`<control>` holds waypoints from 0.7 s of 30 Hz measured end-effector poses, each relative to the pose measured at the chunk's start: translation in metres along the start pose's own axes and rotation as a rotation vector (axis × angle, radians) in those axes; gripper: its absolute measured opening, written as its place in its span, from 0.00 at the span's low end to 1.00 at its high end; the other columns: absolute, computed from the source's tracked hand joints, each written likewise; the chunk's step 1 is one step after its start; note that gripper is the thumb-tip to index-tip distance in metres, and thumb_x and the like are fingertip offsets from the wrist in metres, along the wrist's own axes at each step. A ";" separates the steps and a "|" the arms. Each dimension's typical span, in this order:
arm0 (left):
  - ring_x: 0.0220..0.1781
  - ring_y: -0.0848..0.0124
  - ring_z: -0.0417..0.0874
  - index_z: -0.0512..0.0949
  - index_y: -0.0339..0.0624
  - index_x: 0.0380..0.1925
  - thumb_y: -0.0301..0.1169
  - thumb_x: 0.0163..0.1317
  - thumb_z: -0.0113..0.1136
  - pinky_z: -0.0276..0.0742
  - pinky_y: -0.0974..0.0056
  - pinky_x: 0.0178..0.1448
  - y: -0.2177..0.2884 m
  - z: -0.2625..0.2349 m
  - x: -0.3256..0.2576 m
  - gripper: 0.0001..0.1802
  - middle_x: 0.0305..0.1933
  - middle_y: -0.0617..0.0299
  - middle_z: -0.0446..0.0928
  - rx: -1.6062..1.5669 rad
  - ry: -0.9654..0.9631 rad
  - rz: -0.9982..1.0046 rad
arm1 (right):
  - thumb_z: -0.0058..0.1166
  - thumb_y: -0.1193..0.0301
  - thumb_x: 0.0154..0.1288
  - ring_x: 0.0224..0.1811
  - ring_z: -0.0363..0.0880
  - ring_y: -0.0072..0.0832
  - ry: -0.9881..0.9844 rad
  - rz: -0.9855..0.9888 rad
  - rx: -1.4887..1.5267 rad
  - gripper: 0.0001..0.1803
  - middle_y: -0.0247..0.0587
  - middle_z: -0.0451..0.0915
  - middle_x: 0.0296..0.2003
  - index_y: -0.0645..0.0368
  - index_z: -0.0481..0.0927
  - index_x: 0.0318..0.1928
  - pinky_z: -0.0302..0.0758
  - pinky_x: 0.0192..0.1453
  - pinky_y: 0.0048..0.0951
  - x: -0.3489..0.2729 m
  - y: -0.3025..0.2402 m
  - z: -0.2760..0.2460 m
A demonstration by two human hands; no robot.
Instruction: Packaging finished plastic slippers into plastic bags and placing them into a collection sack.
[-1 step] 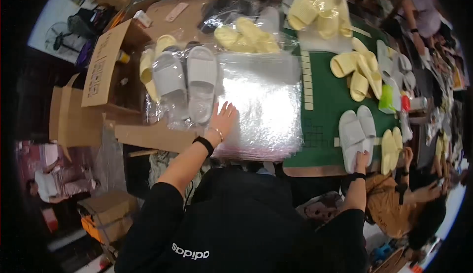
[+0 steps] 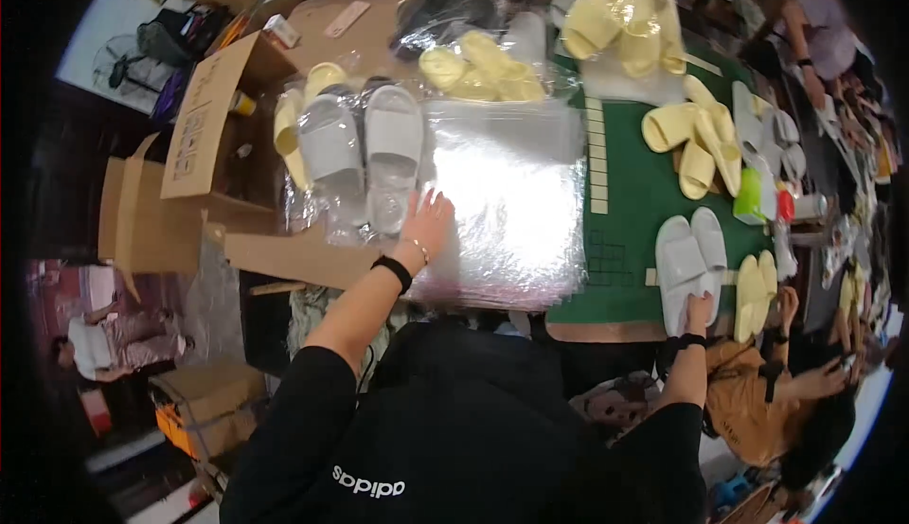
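My left hand [image 2: 428,226] lies flat with its fingers apart on the left edge of a stack of clear plastic bags [image 2: 507,193]. Just beyond it are grey slippers [image 2: 393,136] in clear wrapping, with yellow slippers [image 2: 289,136] tucked beside them. Out to the right, my right hand [image 2: 699,312] is closed on the heel end of a pair of grey slippers [image 2: 684,254], which rests on the green mat [image 2: 611,301]. Its fingertips are partly hidden between the two soles. A yellow pair [image 2: 755,287] lies right of that hand.
An opened cardboard box [image 2: 213,136] stands at the left. More yellow slippers lie at the back, some in a clear bag [image 2: 625,27], others loose [image 2: 696,136] on the mat. A co-worker in a brown top [image 2: 753,401] sits close by on the right.
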State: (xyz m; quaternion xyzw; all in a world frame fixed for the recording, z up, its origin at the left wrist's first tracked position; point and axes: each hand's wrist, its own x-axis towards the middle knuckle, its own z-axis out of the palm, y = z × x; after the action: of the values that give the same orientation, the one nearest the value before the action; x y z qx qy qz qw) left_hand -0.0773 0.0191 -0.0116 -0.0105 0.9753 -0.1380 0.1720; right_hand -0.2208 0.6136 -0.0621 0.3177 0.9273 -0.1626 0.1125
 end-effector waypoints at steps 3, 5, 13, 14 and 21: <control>0.70 0.57 0.47 0.55 0.43 0.62 0.36 0.60 0.40 0.35 0.47 0.70 -0.028 0.000 0.005 0.29 0.68 0.58 0.51 0.119 -0.084 -0.193 | 0.60 0.65 0.47 0.58 0.63 0.48 0.023 -0.140 -0.081 0.37 0.54 0.67 0.55 0.54 0.62 0.60 0.60 0.61 0.43 -0.001 -0.020 -0.005; 0.70 0.55 0.47 0.53 0.42 0.63 0.37 0.58 0.43 0.34 0.46 0.69 -0.041 -0.005 0.004 0.32 0.68 0.57 0.50 0.062 -0.074 -0.251 | 0.58 0.65 0.48 0.59 0.62 0.48 0.043 -0.128 -0.036 0.36 0.52 0.66 0.55 0.52 0.62 0.60 0.60 0.61 0.44 0.016 -0.006 0.003; 0.70 0.52 0.45 0.51 0.44 0.64 0.38 0.56 0.49 0.35 0.50 0.70 -0.038 -0.011 -0.002 0.35 0.69 0.55 0.46 -0.033 -0.102 -0.254 | 0.45 0.76 0.52 0.49 0.68 0.53 0.284 -0.324 0.053 0.21 0.55 0.71 0.47 0.60 0.71 0.50 0.65 0.53 0.43 0.057 0.042 0.032; 0.70 0.53 0.45 0.51 0.45 0.64 0.41 0.55 0.51 0.36 0.51 0.71 -0.033 -0.002 -0.021 0.37 0.69 0.55 0.45 -0.145 -0.029 -0.134 | 0.43 0.79 0.50 0.44 0.70 0.54 0.177 -0.576 0.153 0.15 0.56 0.73 0.42 0.65 0.75 0.41 0.67 0.48 0.43 0.032 -0.005 0.037; 0.71 0.54 0.42 0.48 0.52 0.65 0.47 0.50 0.60 0.42 0.54 0.71 0.017 0.004 -0.063 0.45 0.69 0.54 0.45 -0.400 -0.057 0.329 | 0.47 0.74 0.50 0.36 0.66 0.55 0.301 -0.943 0.252 0.09 0.56 0.71 0.31 0.66 0.71 0.33 0.61 0.40 0.46 -0.129 -0.075 0.020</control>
State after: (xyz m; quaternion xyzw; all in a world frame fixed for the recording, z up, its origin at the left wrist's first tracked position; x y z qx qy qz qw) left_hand -0.0161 0.0391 0.0010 0.1106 0.9666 0.0876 0.2141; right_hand -0.1661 0.4796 -0.0228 -0.1043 0.9490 -0.2586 -0.1473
